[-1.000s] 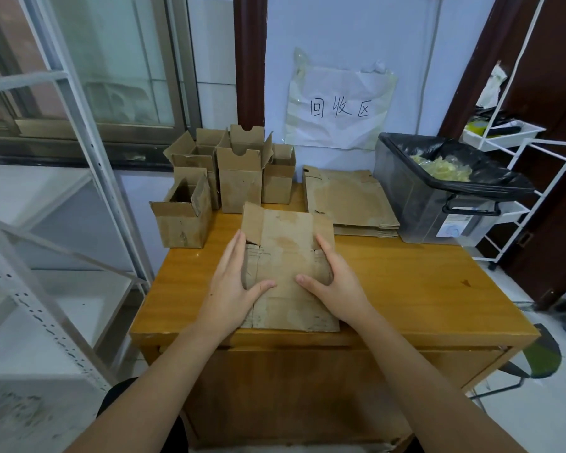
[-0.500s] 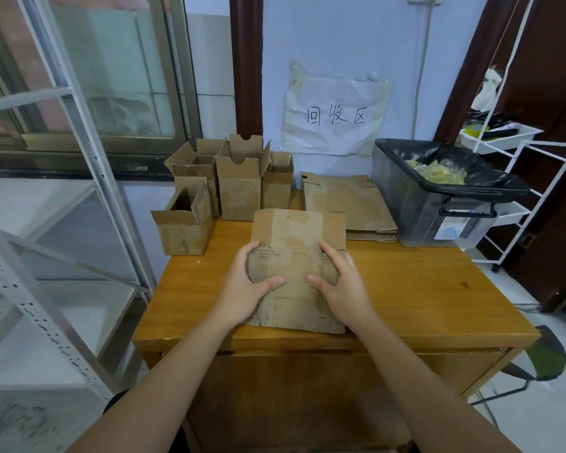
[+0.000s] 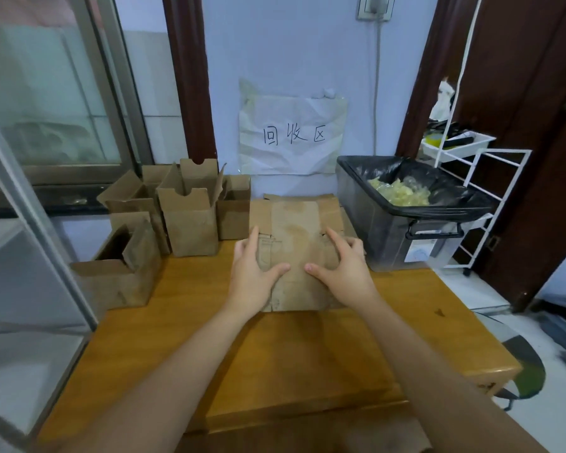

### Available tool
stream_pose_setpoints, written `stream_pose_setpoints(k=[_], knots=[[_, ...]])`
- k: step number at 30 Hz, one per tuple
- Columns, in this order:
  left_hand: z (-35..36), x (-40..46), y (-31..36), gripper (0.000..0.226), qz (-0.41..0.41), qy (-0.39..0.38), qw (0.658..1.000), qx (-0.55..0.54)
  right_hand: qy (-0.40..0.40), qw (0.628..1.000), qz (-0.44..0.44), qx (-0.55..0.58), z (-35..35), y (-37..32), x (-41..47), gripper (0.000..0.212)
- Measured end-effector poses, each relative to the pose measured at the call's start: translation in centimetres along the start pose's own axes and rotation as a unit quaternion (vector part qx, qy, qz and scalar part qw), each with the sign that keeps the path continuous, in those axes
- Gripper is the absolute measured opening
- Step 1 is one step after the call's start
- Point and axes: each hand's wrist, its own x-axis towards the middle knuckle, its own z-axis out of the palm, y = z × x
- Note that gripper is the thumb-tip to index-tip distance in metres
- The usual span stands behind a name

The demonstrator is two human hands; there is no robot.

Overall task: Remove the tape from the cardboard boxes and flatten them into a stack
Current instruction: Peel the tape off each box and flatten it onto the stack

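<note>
A flattened cardboard box (image 3: pixel 296 253) is held between my two hands near the back of the wooden table (image 3: pixel 307 354). My left hand (image 3: pixel 254 276) grips its left edge with the thumb on top. My right hand (image 3: pixel 345 273) grips its right edge the same way. The box's far end covers most of a stack of flattened boxes (image 3: pixel 335 202) by the wall. Several open, upright cardboard boxes stand at the back left, among them a tall box (image 3: pixel 190 227) and a low box (image 3: pixel 118 282) near the table's left edge.
A black-lined bin (image 3: pixel 402 237) holding crumpled tape scraps (image 3: pixel 399 191) stands at the table's back right. A paper sign (image 3: pixel 291 135) hangs on the wall. A white wire rack (image 3: pixel 481 191) is at the right and a metal shelf frame (image 3: pixel 30 207) at the left.
Both hands have carried the flattened box from the table's front edge to the back, over the stack of flattened boxes. My view has come closer to the table.
</note>
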Motion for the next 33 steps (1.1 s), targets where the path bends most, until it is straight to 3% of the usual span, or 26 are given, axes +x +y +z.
stream_pose_setpoints(k=[8,13,17,22,27,33], knots=[[5.2,13.9,0.6,0.109,-0.056,-0.055,0.996,0.044,0.033,0.985,-0.006,-0.167,-0.3,1.0,13.1,0.066],[8.2,17.4,-1.8,0.103,-0.034,-0.099,0.950,0.294,-0.014,0.959,-0.011,-0.282,2.1,4.4,18.0,0.050],[9.4,17.2,-4.3,0.102,0.000,-0.134,0.920,0.369,-0.049,0.943,-0.010,-0.328,4.4,7.8,18.4,0.058],[10.0,17.6,-6.1,0.103,0.002,-0.150,0.938,0.314,-0.042,0.944,-0.076,-0.317,5.3,9.6,18.9,0.052],[10.1,18.1,-6.3,0.102,-0.021,-0.155,0.959,0.237,-0.068,0.944,-0.045,-0.319,5.3,9.3,18.7,0.061],[10.1,18.0,-6.0,0.086,-0.018,-0.168,0.955,0.246,-0.060,0.948,-0.045,-0.309,5.1,9.1,18.1,0.066]])
